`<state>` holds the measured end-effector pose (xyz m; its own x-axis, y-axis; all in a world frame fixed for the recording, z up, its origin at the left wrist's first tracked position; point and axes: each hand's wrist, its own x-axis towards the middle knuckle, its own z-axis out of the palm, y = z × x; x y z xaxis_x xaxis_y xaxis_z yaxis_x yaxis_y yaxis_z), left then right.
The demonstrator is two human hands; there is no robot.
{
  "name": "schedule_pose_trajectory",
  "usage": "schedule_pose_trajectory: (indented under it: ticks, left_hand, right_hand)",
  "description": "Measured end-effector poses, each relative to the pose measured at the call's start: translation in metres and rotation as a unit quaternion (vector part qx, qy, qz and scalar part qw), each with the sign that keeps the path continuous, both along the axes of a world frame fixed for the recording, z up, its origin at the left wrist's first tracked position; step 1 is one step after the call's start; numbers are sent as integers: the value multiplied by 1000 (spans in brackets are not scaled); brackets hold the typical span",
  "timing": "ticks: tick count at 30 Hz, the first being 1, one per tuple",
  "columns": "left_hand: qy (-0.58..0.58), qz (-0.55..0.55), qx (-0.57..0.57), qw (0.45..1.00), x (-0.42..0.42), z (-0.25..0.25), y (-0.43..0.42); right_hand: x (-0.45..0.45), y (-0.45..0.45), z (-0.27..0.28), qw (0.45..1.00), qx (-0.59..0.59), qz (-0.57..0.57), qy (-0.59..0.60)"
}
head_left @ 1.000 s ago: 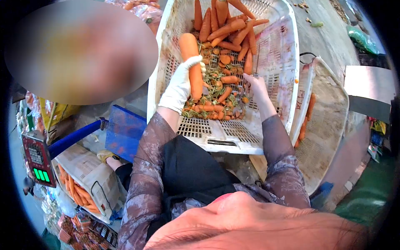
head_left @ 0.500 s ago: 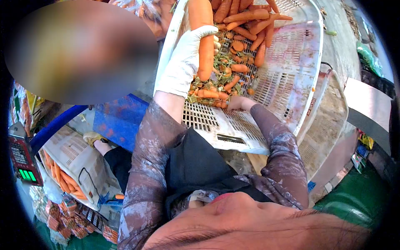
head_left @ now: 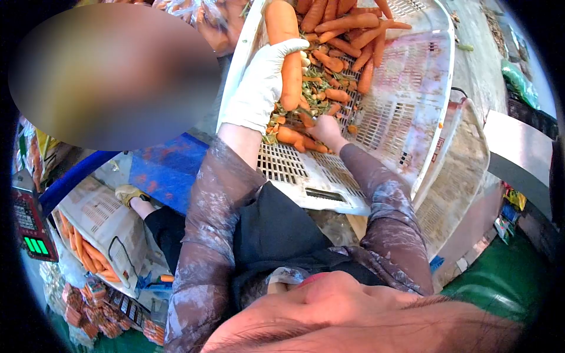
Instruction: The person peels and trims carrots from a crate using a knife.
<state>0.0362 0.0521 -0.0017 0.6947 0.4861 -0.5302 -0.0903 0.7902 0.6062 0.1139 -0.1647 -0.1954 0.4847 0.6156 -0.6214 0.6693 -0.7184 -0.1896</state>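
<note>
My left hand (head_left: 256,88), in a white glove, is closed around a large carrot (head_left: 291,79) above the left side of a white slotted plastic crate (head_left: 406,112). My bare right hand (head_left: 326,130) is closed just below the carrot's lower end. A thin dark edge, what looks like a small knife (head_left: 305,110), shows at its fingertips; most of it is hidden. An orange carrot piece (head_left: 306,120) is beside those fingers. Under both hands lie carrot ends and green trimmings (head_left: 318,97), and whole carrots (head_left: 353,29) are heaped at the crate's far end.
A second crate with carrots (head_left: 88,253) stands at lower left, near a scale with a green display (head_left: 36,245). Bagged carrots (head_left: 88,306) lie below it. A blue board (head_left: 165,167) is left of my arm. Another crate (head_left: 465,170) sits under the right side.
My right hand has risen from the crate's near floor toward the carrot's lower end. Carrot pieces in the trimmings have shifted. My left hand still holds the carrot, almost unmoved.
</note>
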Motion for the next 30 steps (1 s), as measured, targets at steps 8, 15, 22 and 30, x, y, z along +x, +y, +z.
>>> schedule_pose_trajectory:
  ticks: [8,15,22,30]
  left_hand:
    - [-8,-37,-12,999,-1,-5,2]
    - [14,-1,-40,999,1,0,0]
    - [-40,-21,-98,994,6,-11,-1]
    - [-238,-109,-218,940,3,24,-52]
  right_hand:
    - [-19,-8,6,998,-38,0,-50]
    - [13,-18,42,835,155,-344,401]
    - [31,-43,140,732,365,-353,455]
    - [23,-14,178,695,451,-322,458]
